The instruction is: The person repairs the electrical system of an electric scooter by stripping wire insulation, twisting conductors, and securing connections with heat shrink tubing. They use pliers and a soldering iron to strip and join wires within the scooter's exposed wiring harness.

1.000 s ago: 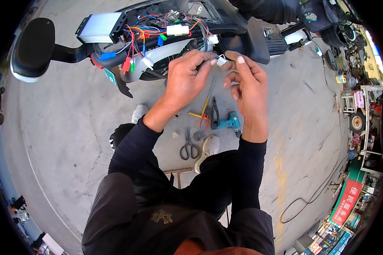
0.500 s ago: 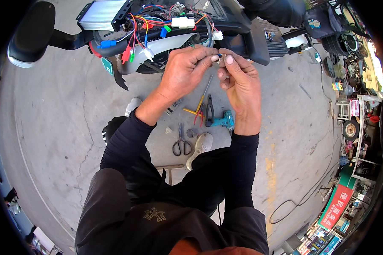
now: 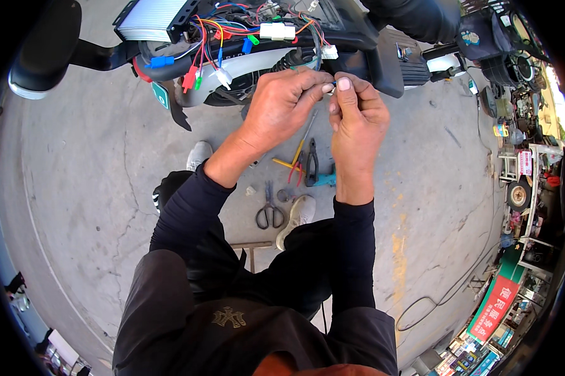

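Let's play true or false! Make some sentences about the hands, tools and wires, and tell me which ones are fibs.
1. Dark metal scissors lie on the grey concrete floor. True.
2. The left hand grips them. False: it and the right hand pinch a small, mostly hidden bluish piece.
3. The yellow-handled T-shaped tool lies right of the black pliers. False: it lies left of them.
4. A white, rectangular plastic connector sits among thin coloured wires. True.
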A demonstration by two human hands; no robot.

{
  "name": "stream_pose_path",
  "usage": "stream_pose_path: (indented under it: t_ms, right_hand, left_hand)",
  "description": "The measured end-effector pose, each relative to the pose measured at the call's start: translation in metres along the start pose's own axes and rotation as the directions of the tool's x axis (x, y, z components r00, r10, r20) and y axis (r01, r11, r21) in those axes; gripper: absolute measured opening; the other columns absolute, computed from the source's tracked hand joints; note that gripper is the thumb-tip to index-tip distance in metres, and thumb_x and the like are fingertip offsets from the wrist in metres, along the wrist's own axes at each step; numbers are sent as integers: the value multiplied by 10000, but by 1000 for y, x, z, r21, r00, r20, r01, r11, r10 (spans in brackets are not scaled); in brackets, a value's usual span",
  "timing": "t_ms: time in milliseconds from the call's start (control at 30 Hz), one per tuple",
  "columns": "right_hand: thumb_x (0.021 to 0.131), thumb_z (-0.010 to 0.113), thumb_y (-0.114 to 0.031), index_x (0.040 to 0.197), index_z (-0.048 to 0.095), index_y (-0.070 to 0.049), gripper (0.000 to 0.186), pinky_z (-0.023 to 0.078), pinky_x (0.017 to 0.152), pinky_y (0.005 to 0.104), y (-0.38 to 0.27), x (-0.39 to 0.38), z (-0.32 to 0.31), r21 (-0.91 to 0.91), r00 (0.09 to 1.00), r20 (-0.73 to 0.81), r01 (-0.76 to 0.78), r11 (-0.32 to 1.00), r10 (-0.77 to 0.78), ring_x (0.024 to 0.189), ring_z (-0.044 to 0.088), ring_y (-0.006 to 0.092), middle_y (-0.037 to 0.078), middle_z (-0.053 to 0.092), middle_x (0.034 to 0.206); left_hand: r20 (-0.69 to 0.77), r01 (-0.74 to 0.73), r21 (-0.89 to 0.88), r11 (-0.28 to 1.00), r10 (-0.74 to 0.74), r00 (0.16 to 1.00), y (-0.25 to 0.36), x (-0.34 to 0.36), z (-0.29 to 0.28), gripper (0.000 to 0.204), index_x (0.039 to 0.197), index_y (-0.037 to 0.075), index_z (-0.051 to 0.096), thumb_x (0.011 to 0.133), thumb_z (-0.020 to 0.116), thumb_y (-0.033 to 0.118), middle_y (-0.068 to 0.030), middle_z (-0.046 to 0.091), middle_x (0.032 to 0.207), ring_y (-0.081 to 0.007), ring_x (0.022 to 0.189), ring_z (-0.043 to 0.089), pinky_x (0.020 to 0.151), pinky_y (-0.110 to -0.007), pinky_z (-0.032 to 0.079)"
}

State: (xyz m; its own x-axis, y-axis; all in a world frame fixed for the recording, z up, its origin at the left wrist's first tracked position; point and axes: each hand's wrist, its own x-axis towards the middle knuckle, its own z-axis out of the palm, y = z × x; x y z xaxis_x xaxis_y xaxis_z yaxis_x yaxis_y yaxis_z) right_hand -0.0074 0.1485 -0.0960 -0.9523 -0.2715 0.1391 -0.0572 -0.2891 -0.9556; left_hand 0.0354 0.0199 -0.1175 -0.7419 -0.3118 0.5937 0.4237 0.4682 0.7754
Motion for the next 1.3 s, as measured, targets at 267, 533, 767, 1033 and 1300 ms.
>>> stream_pose_path:
  t_ms: [267,533,767,1033,1300]
  right_hand:
    - [1041,611,-189,1210,667,4,262,348,508,191,-46,0,-3,-252,997,-59,24,967,-40,728,569,51,55,659,959]
    - [943,707,-105,1207,674,-20,279,518,666,300,-24,5,-59,-665,962,232,263,699,-142,850,675,167,105,689,1056]
    - [850,757,-113,1068,703,-92,226,548,651,343,-1,8,-57,-771,752,435,595,227,-495,832,697,239,32,700,953]
    - [821,769,-45,934,658,-92,166,534,635,338,0,8,-54,-799,740,436,580,158,-512,785,690,247,37,693,904]
    - [721,783,-4,886,652,-81,224,528,578,328,0,13,-44,-763,632,425,635,118,-648,711,679,231,42,683,848]
  left_hand:
    - [41,127,4,992,-127,991,-2,-1,-1,117,1038,-27,740,957,695,44,-90,745,853,-131,751,721,661,-265,551]
    - [42,135,4,991,-135,990,-8,-4,7,152,1101,-50,703,984,668,41,-106,765,947,-132,835,738,755,-256,586]
    - [44,174,26,984,-175,984,2,-4,5,172,1085,-64,683,944,716,29,-108,762,974,-121,858,722,763,-258,584]
    - [49,206,-12,979,-205,978,-1,-3,11,203,1062,-40,700,875,777,-15,-89,754,1001,-97,861,702,769,-247,582]
    - [49,11,85,996,-15,999,-2,1,9,154,1019,-5,748,868,773,-20,-82,741,992,-107,835,682,740,-253,573]
